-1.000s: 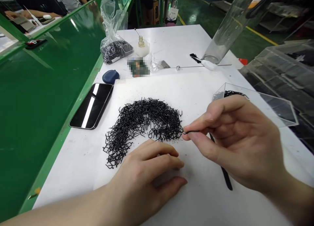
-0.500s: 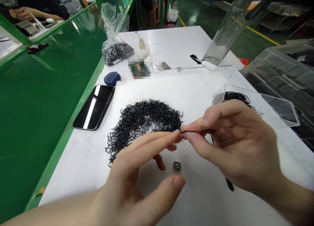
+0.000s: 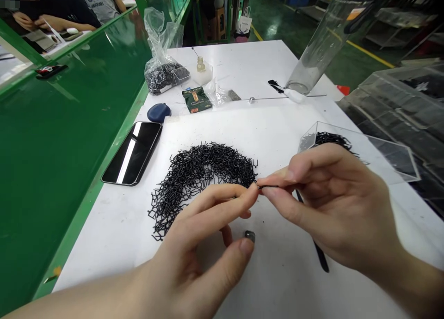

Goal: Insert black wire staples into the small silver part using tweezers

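Black wire-like pieces (image 3: 208,158) are heaped on the table (image 3: 114,226), and more are contained in the clear box (image 3: 391,160) and the clear bag (image 3: 154,27). One thin piece (image 3: 269,186) is pinched by the right hand (image 3: 342,208) beside the heap; the left hand (image 3: 180,247) is arched, thumb and forefinger spread wide. "33" is printed on a shirt (image 3: 99,4).

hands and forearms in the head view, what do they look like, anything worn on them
The left hand and right hand are both bare, with no gloves or rings to be seen. The visible nail on the left thumb looks short. The left forearm and right forearm show no sleeve, watch or bracelet as far as the picture's edges.
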Available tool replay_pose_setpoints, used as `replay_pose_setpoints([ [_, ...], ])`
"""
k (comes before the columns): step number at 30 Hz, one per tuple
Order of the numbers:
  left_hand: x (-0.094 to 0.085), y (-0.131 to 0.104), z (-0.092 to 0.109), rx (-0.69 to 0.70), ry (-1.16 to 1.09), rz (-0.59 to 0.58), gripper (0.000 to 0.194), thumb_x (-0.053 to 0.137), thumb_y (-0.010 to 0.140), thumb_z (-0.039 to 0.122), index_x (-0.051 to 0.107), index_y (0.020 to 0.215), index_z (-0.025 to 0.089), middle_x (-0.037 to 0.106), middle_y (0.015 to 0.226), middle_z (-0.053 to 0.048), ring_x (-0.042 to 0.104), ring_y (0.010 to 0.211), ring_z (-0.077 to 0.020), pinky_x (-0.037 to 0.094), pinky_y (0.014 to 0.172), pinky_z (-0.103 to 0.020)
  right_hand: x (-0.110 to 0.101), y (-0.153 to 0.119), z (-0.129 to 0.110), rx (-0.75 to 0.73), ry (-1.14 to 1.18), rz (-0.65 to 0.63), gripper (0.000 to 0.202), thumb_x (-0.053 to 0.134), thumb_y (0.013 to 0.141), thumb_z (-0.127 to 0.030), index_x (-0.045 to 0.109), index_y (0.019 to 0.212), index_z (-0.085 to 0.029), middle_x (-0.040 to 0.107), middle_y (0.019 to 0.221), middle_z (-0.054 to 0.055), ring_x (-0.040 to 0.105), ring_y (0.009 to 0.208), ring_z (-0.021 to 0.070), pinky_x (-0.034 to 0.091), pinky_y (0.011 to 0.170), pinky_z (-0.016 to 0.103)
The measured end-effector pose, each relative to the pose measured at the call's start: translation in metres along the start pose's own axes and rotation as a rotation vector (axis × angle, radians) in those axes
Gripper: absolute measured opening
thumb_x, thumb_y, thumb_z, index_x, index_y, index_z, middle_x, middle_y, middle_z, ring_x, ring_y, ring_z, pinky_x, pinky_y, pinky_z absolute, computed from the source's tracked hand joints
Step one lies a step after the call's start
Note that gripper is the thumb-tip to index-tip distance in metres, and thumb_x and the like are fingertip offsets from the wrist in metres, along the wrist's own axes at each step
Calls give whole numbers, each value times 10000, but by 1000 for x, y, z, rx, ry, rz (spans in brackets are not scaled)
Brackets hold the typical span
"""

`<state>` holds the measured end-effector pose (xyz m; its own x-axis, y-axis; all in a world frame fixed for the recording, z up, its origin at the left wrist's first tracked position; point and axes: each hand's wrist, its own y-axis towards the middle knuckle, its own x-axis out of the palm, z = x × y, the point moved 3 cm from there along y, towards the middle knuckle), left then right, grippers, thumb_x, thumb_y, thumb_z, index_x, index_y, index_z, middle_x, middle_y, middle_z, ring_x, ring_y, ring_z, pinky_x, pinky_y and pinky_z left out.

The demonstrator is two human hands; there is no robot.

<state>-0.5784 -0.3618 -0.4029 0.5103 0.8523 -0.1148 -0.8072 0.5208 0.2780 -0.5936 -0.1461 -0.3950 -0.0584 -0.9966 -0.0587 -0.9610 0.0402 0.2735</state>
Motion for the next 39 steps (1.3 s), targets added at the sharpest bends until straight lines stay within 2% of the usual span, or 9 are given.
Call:
replay_pose_setpoints([
  [5,1,1,2,-35,-16,-27,862,682,1040,-28,645,1693,534,686,1410,-52,696,1185,-173,670,848,-219,-2,2,-2,49,17,26,322,956,868,-144,723,914,-361,917,886,-75,874,750,170,616,543,257],
  [8,0,1,0,-29,3,19,789,691,1046,-16,705,1646,497,706,1387,-53,712,1147,-168,671,835,-221,-3,3,-1,130,72,-4,318,959,875,-147,722,917,-355,922,884,-65,861,739,149,637,598,218],
  [13,-3,3,-5,-63,-2,239,575,850,980,18,880,1367,441,749,1179,-6,743,994,-133,657,739,-180,7,-1,13,540,363,-290,348,1037,863,-194,745,990,-333,916,858,-47,837,753,120,581,596,131],
  [16,-3,8,-4,-28,7,256,455,936,906,9,947,1192,362,785,1033,7,743,868,-115,655,719,-181,12,-6,16,670,454,-388,369,1047,850,-171,759,1025,-322,912,846,-50,796,749,88,573,652,96],
  [20,-6,12,-3,-7,-6,284,395,971,877,7,980,1115,322,845,963,-7,753,788,-103,638,675,-166,12,-8,16,697,462,-379,369,1052,826,-150,769,997,-314,866,756,-66,793,741,113,622,700,138],
  [24,-7,12,-2,-50,-21,302,360,995,864,33,991,1071,326,891,965,-33,785,785,-139,636,639,-201,12,-7,16,701,404,-367,352,1067,804,-177,767,948,-291,855,748,-38,808,728,161,661,685,209],
  [28,-7,11,-2,-91,-15,316,303,1016,855,75,996,1023,327,899,932,-44,778,737,-159,624,610,-246,13,-5,16,674,393,-393,318,1073,818,-210,788,933,-290,850,752,-47,787,701,140,662,688,196],
  [33,-9,13,-3,-174,-59,342,247,1030,837,112,997,962,323,899,910,-47,763,705,-153,597,576,-238,11,-7,12,636,344,-389,256,1067,861,-271,824,926,-314,849,791,-60,774,724,119,668,739,177],
  [39,-10,15,-3,-204,-62,350,238,1022,812,93,993,918,304,898,871,-49,762,676,-154,595,554,-230,11,-6,12,590,296,-418,211,1052,889,-330,843,894,-300,814,756,-30,799,749,149,672,704,188],
])
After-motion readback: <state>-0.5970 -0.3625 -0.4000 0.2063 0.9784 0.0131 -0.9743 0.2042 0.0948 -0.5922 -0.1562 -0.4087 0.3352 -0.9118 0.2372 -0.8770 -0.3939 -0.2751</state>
